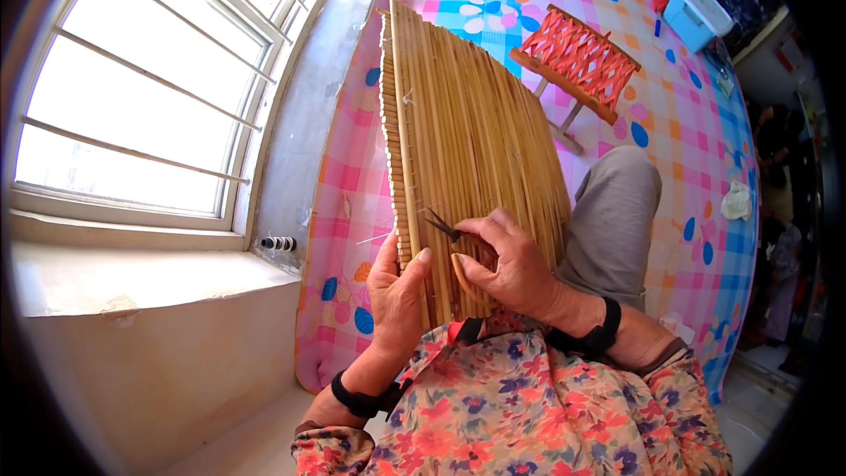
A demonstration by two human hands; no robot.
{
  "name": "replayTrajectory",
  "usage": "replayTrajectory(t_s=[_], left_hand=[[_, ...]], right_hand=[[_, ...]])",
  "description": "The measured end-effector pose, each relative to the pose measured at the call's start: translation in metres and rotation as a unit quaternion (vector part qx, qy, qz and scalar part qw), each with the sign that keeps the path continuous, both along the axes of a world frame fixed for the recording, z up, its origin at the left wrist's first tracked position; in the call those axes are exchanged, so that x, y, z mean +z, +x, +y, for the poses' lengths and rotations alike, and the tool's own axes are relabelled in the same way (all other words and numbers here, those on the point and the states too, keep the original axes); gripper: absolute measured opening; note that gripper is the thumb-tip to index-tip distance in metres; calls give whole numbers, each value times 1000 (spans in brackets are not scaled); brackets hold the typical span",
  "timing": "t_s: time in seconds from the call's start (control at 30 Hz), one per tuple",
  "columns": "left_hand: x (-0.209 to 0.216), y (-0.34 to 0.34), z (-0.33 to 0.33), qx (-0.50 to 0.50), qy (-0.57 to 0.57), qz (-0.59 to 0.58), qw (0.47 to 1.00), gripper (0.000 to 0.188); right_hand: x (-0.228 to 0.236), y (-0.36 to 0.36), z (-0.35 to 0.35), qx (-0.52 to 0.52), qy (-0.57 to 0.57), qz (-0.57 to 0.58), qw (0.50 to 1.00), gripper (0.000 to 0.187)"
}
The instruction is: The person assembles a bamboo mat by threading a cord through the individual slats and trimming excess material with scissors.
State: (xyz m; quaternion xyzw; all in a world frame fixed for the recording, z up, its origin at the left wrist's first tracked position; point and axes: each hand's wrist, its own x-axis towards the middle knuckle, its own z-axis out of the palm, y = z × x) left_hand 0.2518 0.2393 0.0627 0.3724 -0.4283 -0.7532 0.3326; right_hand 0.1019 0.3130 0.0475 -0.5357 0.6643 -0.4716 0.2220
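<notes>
A mat of straw-coloured stalks (476, 123) lies slanted across my lap, its stalks side by side with cut ends showing along the left edge. My left hand (397, 295) grips that left edge near the bottom, thumb on top and fingers hidden underneath. My right hand (518, 266) is closed around a pair of scissors (443, 226) over the lower part of the mat. Their dark blades look slightly apart and point up and left, with a tan handle loop below the thumb. A thin white thread (374, 239) sticks out left of the edge, above my left hand.
A wooden stool with a red woven top (577, 60) lies tipped beyond the mat. My grey-trousered knee (621, 203) is at right. Patterned sheeting (679, 176) covers the surface. A barred window (132, 97) and sill stand left, near a small black-and-white coil (278, 244). A blue tub (692, 18) sits far right.
</notes>
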Motion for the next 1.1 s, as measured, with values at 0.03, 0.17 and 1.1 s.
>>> replayTrajectory(t_s=[0.03, 0.17, 1.1], left_hand=[[-1, -1, 1, -1, 0, 0, 1000, 36], [1, -3, 3, 2, 8, 5, 1000, 35], [-5, -18, 16, 19, 10, 0, 1000, 36]], right_hand=[[-1, -1, 1, -3, 3, 6, 1000, 34], [-3, 0, 1, -11, 4, 41, 999, 36], [1, -9, 11, -27, 33, 87, 995, 37]])
